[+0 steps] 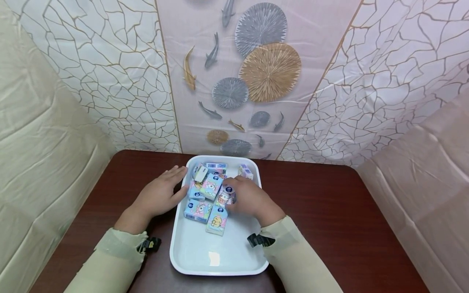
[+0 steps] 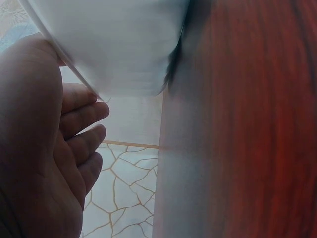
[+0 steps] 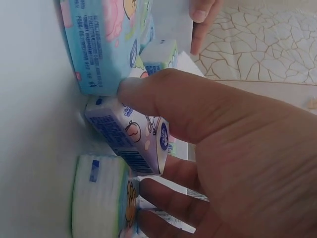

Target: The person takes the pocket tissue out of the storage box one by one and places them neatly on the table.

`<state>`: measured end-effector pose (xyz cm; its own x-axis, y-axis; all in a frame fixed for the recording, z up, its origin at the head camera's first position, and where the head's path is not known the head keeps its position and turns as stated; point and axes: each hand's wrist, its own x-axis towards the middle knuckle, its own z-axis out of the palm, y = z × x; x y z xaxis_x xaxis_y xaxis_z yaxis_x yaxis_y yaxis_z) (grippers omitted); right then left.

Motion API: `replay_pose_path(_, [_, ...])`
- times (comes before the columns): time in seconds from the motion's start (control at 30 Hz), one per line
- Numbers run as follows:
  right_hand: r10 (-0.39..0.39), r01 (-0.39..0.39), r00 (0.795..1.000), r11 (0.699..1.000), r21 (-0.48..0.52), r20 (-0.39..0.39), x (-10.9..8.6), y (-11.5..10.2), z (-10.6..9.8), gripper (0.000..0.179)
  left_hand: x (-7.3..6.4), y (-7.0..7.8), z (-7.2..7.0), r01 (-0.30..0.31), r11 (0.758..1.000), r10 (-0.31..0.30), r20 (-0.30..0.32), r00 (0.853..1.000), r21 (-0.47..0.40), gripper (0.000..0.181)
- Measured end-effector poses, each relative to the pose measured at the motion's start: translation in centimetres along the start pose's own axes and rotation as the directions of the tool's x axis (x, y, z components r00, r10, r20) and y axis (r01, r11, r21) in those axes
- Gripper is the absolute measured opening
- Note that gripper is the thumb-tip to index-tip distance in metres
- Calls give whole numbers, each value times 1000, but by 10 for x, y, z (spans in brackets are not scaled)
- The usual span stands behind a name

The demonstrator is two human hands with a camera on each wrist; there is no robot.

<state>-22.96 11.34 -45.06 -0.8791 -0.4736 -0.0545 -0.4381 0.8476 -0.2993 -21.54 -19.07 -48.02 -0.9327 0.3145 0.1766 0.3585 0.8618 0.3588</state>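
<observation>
A white tray (image 1: 234, 254) holds several small printed tissue packs, mostly blue and pink, bunched toward its far left. My right hand (image 1: 253, 199) reaches over the tray and grips a purple-and-white tissue pack (image 3: 126, 131) between thumb and fingers. Close beside it, a blue pack (image 3: 101, 54) lies by the thumb and a pack with a white side (image 3: 99, 193) lies under the fingers. My left hand (image 1: 157, 197) touches the tray's left rim, its fingers extended. In the left wrist view those fingers (image 2: 81, 116) look loosely bent along the outside of the tray.
The tray stands on a dark red-brown table (image 1: 315, 219). One purple pack (image 1: 245, 171) lies apart in the far right corner of the tray. Patterned cloth (image 1: 234, 61) hangs behind the table, and pale padded fabric (image 1: 421, 171) flanks both sides.
</observation>
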Motion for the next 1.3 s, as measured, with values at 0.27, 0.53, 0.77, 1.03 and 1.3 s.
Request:
replay_pose_path(0.27, [-7,7,1000,1000,-11,1,2,1,3,79,0,-1,2,-2,1000,2,-9,1000,-1,71])
replay_pose_path(0.53, [-17,17,1000,1000,-17,10,2,0,1,80,1,-3,4,3,1000,-3,-12,1000,-3,72])
replay_pose_path(0.77, [-12,13,1000,999,-41,13,1,-1,1,83,2,-3,4,2,1000,-2,-21,1000,-4,71])
replay_pose_path(1.03, [-4,5,1000,999,-49,6,-2,-3,1,86,1,-3,4,6,1000,-6,-13,1000,-6,71])
replay_pose_path(1.3, [-15,15,1000,999,-46,1,-2,-3,0,87,1,-2,4,4,1000,-4,-9,1000,-9,72])
